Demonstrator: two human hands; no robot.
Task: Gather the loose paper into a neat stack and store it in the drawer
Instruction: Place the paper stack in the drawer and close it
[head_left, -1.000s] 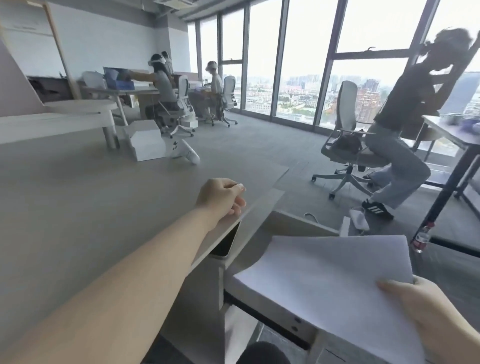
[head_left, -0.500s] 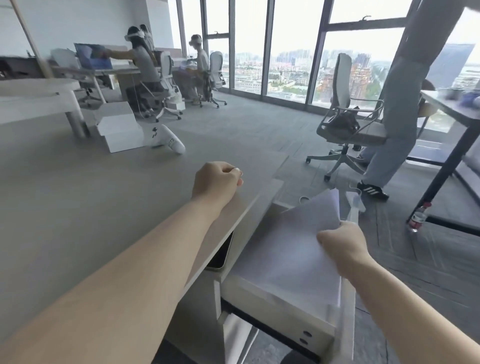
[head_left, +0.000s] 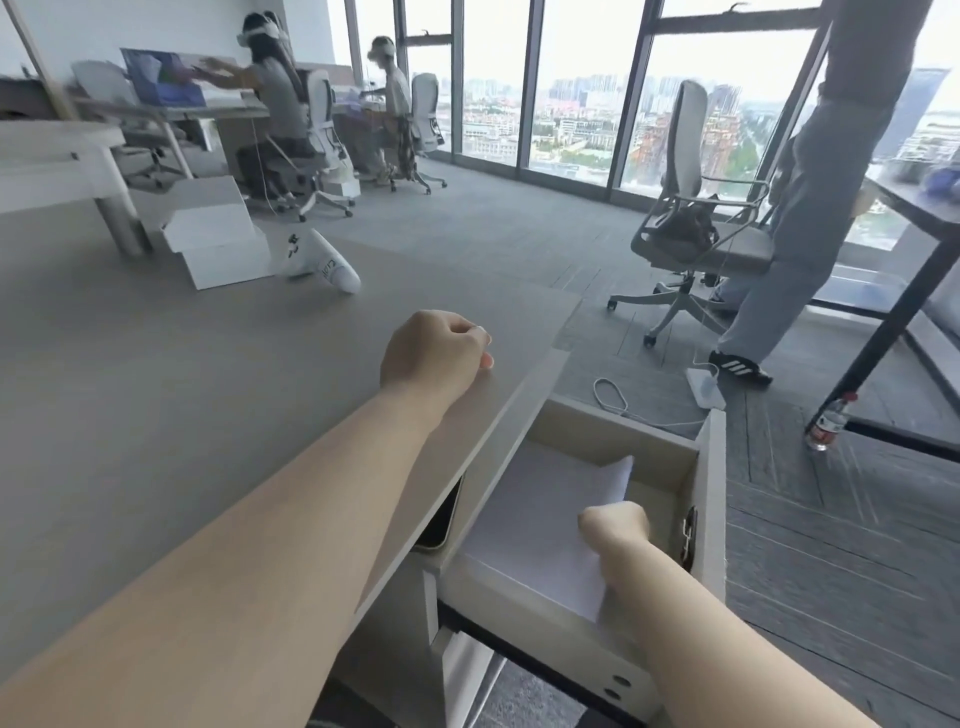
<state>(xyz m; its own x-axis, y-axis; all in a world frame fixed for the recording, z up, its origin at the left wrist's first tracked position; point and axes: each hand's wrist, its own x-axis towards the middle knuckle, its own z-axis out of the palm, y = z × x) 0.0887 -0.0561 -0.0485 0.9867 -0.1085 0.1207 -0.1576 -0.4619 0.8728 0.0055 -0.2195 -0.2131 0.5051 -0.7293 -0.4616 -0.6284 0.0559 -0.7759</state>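
Observation:
The white paper stack (head_left: 540, 514) lies flat inside the open drawer (head_left: 709, 499) under the desk's right edge. My right hand (head_left: 615, 527) reaches down into the drawer and rests on the stack's right side; its fingers are curled under and hidden, so the grip on the paper is unclear. On the grey desk top (head_left: 182, 415), near the edge above the drawer, my left hand (head_left: 434, 356) rests as a closed fist with nothing in it.
A white box (head_left: 218, 249) and a white controller (head_left: 324, 262) lie on the far desk. A dark phone (head_left: 441, 519) sits under the desk top. A person stands by an office chair (head_left: 696, 228) to the right; cable and bottle (head_left: 828, 423) on the floor.
My right hand has carried the paper from above the drawer down into it, where the stack now lies flat. My left fist has stayed on the desk edge.

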